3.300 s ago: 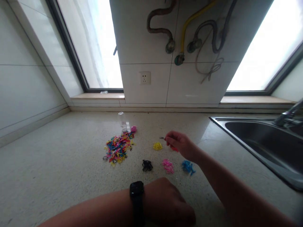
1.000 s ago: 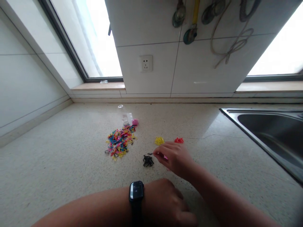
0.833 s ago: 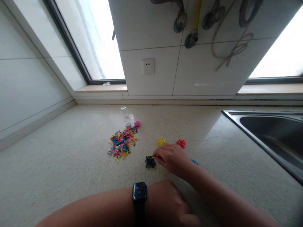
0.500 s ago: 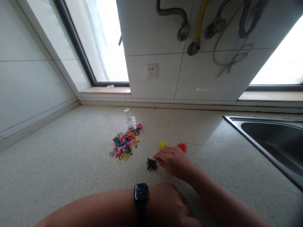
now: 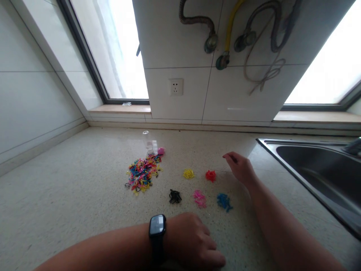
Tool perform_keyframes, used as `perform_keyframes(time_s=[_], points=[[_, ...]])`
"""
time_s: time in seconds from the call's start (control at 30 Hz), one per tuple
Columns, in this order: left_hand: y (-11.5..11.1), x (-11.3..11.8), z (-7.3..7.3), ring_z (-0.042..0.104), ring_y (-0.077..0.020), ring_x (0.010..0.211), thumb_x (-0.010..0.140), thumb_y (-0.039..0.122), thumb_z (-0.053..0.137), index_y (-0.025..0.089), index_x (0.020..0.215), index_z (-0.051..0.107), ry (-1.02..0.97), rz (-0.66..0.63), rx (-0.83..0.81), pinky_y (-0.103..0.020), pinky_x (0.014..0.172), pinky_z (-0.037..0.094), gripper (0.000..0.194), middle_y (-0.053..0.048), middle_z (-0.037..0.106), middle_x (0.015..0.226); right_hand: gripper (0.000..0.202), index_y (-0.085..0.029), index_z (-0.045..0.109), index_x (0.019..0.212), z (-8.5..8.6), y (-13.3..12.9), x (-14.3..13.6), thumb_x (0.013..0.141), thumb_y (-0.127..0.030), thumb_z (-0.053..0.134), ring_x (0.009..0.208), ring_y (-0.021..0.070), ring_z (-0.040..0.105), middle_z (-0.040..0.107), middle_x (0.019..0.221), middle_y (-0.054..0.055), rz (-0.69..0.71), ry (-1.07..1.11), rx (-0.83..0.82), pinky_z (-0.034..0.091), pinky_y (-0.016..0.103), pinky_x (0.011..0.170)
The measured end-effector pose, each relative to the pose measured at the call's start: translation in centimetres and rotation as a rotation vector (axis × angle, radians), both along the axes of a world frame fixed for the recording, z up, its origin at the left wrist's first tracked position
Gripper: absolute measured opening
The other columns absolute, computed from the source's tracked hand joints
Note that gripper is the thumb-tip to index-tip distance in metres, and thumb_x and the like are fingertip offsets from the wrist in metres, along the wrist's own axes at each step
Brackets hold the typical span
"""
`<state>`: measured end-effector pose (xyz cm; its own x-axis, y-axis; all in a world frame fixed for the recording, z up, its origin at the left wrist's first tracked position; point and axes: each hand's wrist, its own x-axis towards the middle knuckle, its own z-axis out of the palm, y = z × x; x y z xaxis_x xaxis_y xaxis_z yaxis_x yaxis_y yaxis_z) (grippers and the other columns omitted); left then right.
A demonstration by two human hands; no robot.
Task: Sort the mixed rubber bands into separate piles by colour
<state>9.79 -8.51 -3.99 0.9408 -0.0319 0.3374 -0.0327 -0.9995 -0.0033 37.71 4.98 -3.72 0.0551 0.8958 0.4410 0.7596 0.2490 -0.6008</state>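
Note:
My left hand (image 5: 190, 241), with a black watch (image 5: 157, 226) on the wrist, lies curled on the counter at the front; nothing shows in its closed fingers. My right hand (image 5: 239, 167) hovers right of a red pile of small rubber bands (image 5: 210, 175). Its fingertips are pressed together, and whatever they may hold is too small to make out. Beside the red pile is a yellow pile (image 5: 188, 173). Nearer me lie a black pile (image 5: 175, 196), a pink pile (image 5: 200, 198) and a blue pile (image 5: 224, 202). A larger mixed-colour pile (image 5: 143, 174) spreads to the left.
Behind the mixed pile stand a clear plastic tube (image 5: 146, 138) and a pink round object (image 5: 161, 151). A steel sink (image 5: 266, 145) is set into the counter at right. A tiled wall with a socket (image 5: 176, 87) and hoses (image 5: 197, 19) rises at the back.
My right hand has moved from beside the black pile to the right, past the red pile. The pink and blue piles now show fully. The view has shifted slightly; my left hand stays low at the front.

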Motion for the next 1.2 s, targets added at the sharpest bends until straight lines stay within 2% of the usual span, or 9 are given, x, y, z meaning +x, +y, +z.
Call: perform_keyframes(time_s=[0.2,0.4,0.5,0.6,0.7,0.8,0.9,1.07,1.2], points=[[1.2,-0.8,1.4,0.052,-0.0123,0.055,0.094,0.027,0.052,0.021,0.093,0.059,0.0,0.04,0.079,-0.031,0.043,0.027,0.009,0.005,0.056,0.062,0.038,-0.015,0.071,0.085,-1.3,1.8,0.5,0.085,-0.044,0.047,0.053,0.015,0.045,0.054,0.056,0.001,0.071,0.102,-0.137,0.033,0.028,0.051],[4.6,-2.5,3.9,0.05,-0.0123,0.056,0.091,0.02,0.049,0.02,0.092,0.059,-0.034,0.214,0.146,-0.032,0.047,0.03,0.01,0.003,0.059,0.066,0.039,-0.014,0.072,0.087,-1.3,2.0,0.5,0.084,-0.044,0.047,0.052,0.0145,0.043,0.051,0.055,-0.001,0.084,0.094,-0.177,0.032,0.028,0.051],[6.8,-4.5,6.1,0.051,-0.0115,0.056,0.093,0.019,0.047,0.019,0.081,0.058,0.034,0.369,0.181,-0.03,0.05,0.031,0.016,0.002,0.058,0.064,0.038,-0.013,0.072,0.086,-1.4,2.1,0.5,0.084,-0.044,0.048,0.051,0.0144,0.043,0.051,0.055,-0.001,0.074,0.093,-0.178,0.032,0.028,0.051],[8.8,-7.2,8.6,0.057,-0.0129,0.068,0.097,0.024,0.045,0.02,0.095,0.065,0.092,0.581,0.13,-0.029,0.062,0.038,0.02,0.0,0.065,0.074,0.039,-0.014,0.072,0.085,-1.4,2.3,0.5,0.084,-0.044,0.048,0.053,0.0151,0.046,0.054,0.056,0.0,0.072,0.086,-0.167,0.033,0.028,0.052],[10.6,-10.0,10.1,0.06,-0.0134,0.075,0.098,0.034,0.045,0.023,0.106,0.068,0.007,0.86,0.005,-0.028,0.068,0.04,0.026,-0.002,0.069,0.085,0.039,-0.014,0.073,0.084,-1.4,2.4,0.5,0.083,-0.044,0.048,0.055,0.016,0.049,0.059,0.059,0.002,0.076,0.082,-0.158,0.034,0.029,0.054],[12.3,-11.9,10.0,0.06,-0.0126,0.071,0.098,0.042,0.045,0.022,0.106,0.069,-0.035,1.019,-0.044,-0.027,0.066,0.039,0.033,-0.002,0.069,0.082,0.04,-0.014,0.073,0.083,-1.3,2.4,0.4,0.082,-0.045,0.048,0.055,0.0163,0.049,0.061,0.06,0.003,0.068,0.076,-0.16,0.036,0.029,0.054],[13.8,-13.1,8.6,0.059,-0.0122,0.067,0.097,0.047,0.045,0.021,0.103,0.071,-0.016,1.108,-0.08,-0.025,0.062,0.038,0.037,-0.002,0.069,0.078,0.04,-0.014,0.073,0.082,-1.3,2.5,0.4,0.082,-0.045,0.048,0.054,0.0165,0.049,0.061,0.059,0.003,0.065,0.065,-0.169,0.036,0.029,0.054],[15.3,-14.2,6.3,0.06,-0.0129,0.065,0.09,0.043,0.053,0.023,0.099,0.074,0.083,1.188,-0.161,-0.023,0.059,0.036,0.03,-0.003,0.07,0.078,0.039,-0.014,0.073,0.084,-1.3,2.5,0.5,0.083,-0.043,0.048,0.057,0.0171,0.052,0.064,0.063,0.005,0.078,0.054,-0.175,0.037,0.029,0.056],[15.5,-14.1,5.2,0.062,-0.0146,0.067,0.087,0.052,0.057,0.024,0.098,0.074,0.136,1.219,-0.188,-0.023,0.058,0.036,0.035,-0.003,0.071,0.081,0.039,-0.014,0.073,0.085,-1.2,2.6,0.5,0.083,-0.043,0.048,0.057,0.0173,0.053,0.063,0.063,0.004,0.079,0.046,-0.193,0.037,0.03,0.057]])
